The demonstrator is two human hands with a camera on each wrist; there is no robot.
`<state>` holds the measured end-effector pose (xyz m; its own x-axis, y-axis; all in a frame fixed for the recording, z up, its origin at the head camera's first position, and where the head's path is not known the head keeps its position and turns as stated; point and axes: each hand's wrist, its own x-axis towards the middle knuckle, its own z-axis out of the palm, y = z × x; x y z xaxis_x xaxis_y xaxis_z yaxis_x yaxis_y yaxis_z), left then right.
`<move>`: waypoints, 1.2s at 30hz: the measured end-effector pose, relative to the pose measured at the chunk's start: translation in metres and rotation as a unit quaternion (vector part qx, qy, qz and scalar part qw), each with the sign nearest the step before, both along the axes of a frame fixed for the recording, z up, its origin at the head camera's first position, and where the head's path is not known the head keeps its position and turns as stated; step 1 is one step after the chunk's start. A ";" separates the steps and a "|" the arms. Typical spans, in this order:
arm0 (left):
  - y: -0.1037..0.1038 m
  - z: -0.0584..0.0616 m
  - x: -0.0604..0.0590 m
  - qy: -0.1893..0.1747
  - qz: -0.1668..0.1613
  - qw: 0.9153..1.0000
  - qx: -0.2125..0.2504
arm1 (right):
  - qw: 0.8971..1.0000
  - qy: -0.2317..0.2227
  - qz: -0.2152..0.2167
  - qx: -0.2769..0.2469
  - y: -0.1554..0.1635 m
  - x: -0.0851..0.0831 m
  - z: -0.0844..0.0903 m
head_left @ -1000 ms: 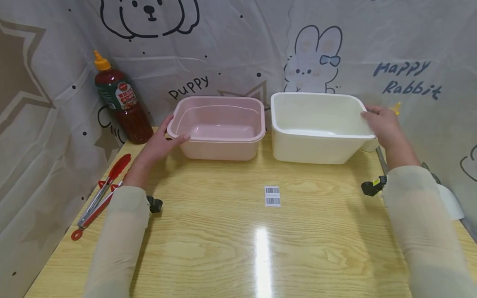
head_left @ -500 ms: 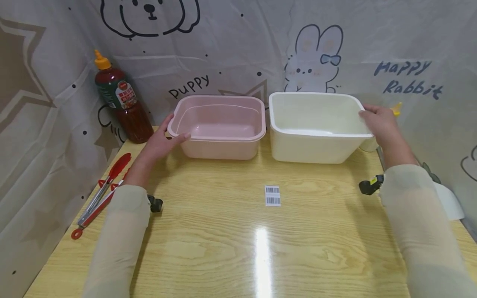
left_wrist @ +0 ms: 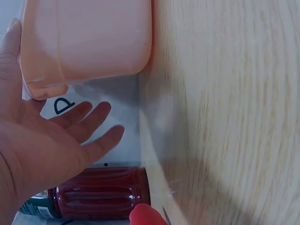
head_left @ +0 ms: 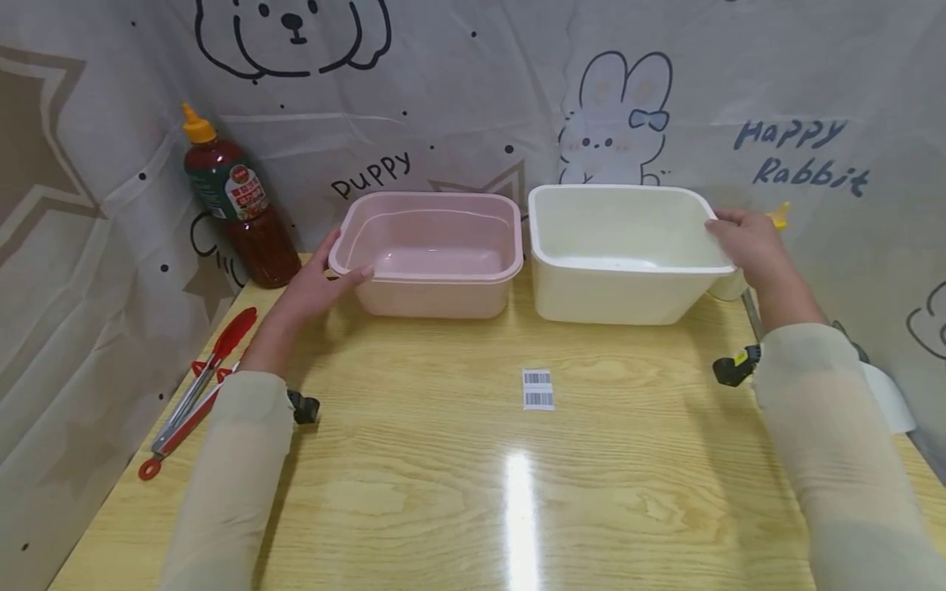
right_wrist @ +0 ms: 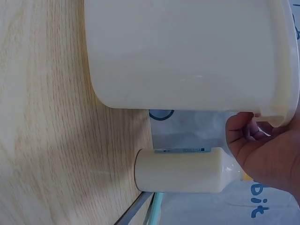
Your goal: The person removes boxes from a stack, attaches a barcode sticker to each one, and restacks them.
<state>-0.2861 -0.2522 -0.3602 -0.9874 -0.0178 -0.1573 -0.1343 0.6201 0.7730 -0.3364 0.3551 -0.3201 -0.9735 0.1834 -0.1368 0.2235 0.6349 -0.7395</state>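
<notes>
A pink plastic bin (head_left: 436, 300) and a taller cream-white bin (head_left: 613, 295) stand side by side at the back of the table, a narrow gap between their rims. My left hand (head_left: 314, 283) holds the pink bin's left end, thumb over the front rim. In the left wrist view, its index finger reaches under the rim while the other fingers spread free beside the pink bin wall (left_wrist: 93, 42). My right hand (head_left: 750, 246) grips the white bin's right end. In the right wrist view, its fingers curl up under the rim; the thumb is hidden there.
A red sauce bottle (head_left: 247, 205) leans at the back left, with red-tipped tongs (head_left: 195, 394) near the left edge. Behind my right hand stands a pale bottle (right_wrist: 183, 171) with a yellow cap. A barcode label (head_left: 538, 389) lies mid-table. Printed cloth (head_left: 458, 74) hangs behind.
The white bin has slid slightly left toward the pink bin, with my right hand on it. My left hand and the pink bin stay in place; the head view shifts slightly.
</notes>
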 end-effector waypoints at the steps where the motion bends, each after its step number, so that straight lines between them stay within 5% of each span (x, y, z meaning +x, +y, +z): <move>1: 0.000 0.000 0.000 0.002 -0.002 1.000 0.003 | 1.000 0.002 0.002 -0.001 0.001 0.001 0.000; 15: -0.001 0.007 0.007 0.002 -0.001 1.000 -0.010 | 0.998 0.021 0.046 0.049 0.004 0.022 0.015; 19: 0.003 0.015 0.013 0.046 0.013 0.997 -0.054 | 0.997 0.028 0.045 0.058 0.001 0.036 0.023; 29: 0.028 0.036 0.030 0.191 -0.042 0.966 -0.167 | 0.983 0.099 0.107 0.111 -0.020 0.066 0.032; 36: 0.060 0.035 0.047 0.240 -0.080 0.951 -0.175 | 0.968 0.157 0.141 0.134 -0.046 0.083 0.019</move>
<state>-0.2394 -0.1921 -0.3255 -0.9382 0.1715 0.3007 0.3009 0.8333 0.4637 -0.2538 0.3094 -0.3011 -0.9757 -0.1082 0.1905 -0.1964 0.8168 -0.5424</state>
